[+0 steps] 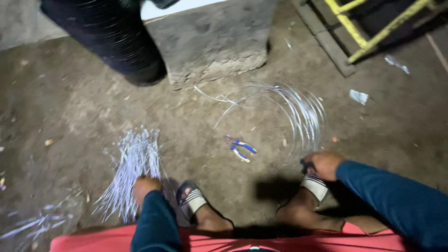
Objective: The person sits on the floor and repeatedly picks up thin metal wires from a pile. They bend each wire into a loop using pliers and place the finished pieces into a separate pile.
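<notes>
My left hand [145,186] rests on a pile of short cut lengths of silvery wire [130,168] lying on the dirt floor at lower left; its fingers are closed around some of them. My right hand [324,164] is at the near edge of a loose coil of silvery wire [298,114], closed by the coil above my right sandal; whether it grips the wire is hard to see. Blue-handled pliers [240,149] lie on the ground between my hands. Both sleeves are dark blue.
My two feet in striped sandals [191,199] sit at the bottom, with red cloth over my lap. A concrete block [214,42] and a dark round object [112,37] stand at the top. A yellow metal frame [368,28] is at upper right. More wire scraps [32,226] lie at far left.
</notes>
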